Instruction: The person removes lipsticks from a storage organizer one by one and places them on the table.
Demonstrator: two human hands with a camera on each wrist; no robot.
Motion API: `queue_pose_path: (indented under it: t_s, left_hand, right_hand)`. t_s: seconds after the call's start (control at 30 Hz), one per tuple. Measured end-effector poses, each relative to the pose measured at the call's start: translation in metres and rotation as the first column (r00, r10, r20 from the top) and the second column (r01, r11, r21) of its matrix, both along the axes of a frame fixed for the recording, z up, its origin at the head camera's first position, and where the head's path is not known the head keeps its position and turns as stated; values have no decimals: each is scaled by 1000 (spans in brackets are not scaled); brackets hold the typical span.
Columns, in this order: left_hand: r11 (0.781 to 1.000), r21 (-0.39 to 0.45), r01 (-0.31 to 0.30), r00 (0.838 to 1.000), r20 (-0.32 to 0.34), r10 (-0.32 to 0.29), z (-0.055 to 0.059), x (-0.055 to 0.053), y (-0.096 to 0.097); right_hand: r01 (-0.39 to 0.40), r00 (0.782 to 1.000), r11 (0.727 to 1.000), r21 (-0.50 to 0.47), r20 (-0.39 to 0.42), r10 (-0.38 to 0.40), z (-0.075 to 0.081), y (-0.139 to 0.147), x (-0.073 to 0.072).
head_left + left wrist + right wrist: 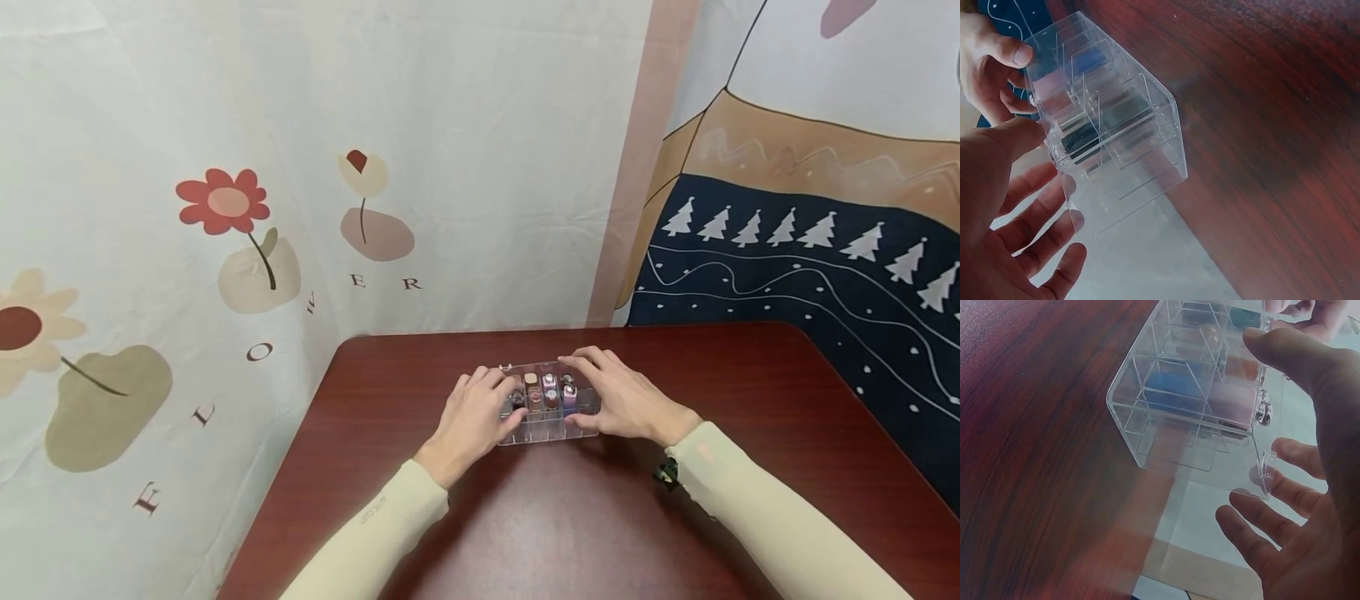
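Note:
A clear plastic organizer box (546, 432) with divided compartments is held between both hands above the table. Its top row holds several small bottles and jars, among them a pink-and-blue bottle (570, 395) toward the right. My left hand (467, 423) grips the left end, thumb along the near side and fingers toward the far side. At the opposite end, my right hand (628, 398) holds the box the same way. Through the clear wall in the right wrist view, a blue section (1172, 390) shows. The left wrist view has a dark item (1080, 142) in one compartment.
The dark red wooden table (555, 533) stretches around the box, its far edge against a white curtain (487, 167) with printed flowers. To the right hangs a navy cloth (787, 267) with white trees. A small dark device (666, 473) sits at the right cuff.

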State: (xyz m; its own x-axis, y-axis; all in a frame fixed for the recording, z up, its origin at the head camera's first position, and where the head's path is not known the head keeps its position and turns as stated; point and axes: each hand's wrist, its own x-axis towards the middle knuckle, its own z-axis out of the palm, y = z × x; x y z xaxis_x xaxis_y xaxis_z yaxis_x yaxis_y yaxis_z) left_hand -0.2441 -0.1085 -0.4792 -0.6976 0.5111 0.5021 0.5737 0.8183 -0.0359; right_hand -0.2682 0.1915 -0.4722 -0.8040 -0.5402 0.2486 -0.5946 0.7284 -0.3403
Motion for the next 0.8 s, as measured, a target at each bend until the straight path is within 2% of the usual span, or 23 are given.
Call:
queue_pose_path:
  t_s: [0.33, 0.57, 0.8]
  left_hand:
    - [998, -43, -35, 999, 29, 36, 1, -1, 3]
    - [999, -27, -25, 1000, 5, 25, -1, -4, 3]
    - [999, -26, -29, 999, 17, 29, -2, -5, 3]
  right_hand:
    - [-7, 1000, 1000, -2, -3, 7, 0, 0, -1]
    - [0, 1000, 1000, 1, 0, 0, 0, -1, -1]
    - [2, 1000, 1000, 4, 3, -2, 0, 0, 0]
